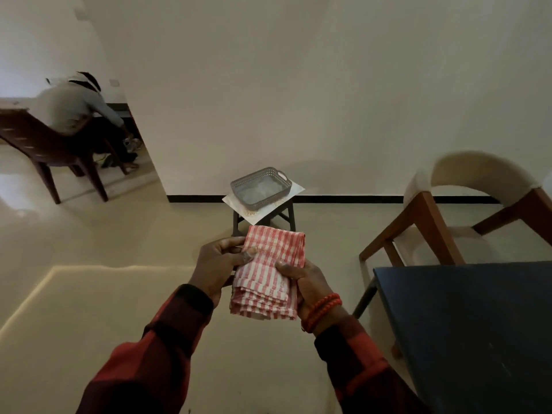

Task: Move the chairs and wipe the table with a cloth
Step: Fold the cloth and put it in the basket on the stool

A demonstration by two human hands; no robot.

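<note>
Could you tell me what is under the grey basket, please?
The grey basket stands on a pale sheet laid over a small dark stool. The stool's top is covered by the sheet, so it cannot be seen.

Dim indoor shot, warm yellowish cast, brighter patch at far left where the floor (18, 186) shows soft glare. Strong wide-angle bending: wall (298, 85) and chair (448, 210) lean and curve near the edges. Slight softness and grain throughout; table (478, 324) nearly lost in dark shadow, faint light line across the lower-left floor.
</note>
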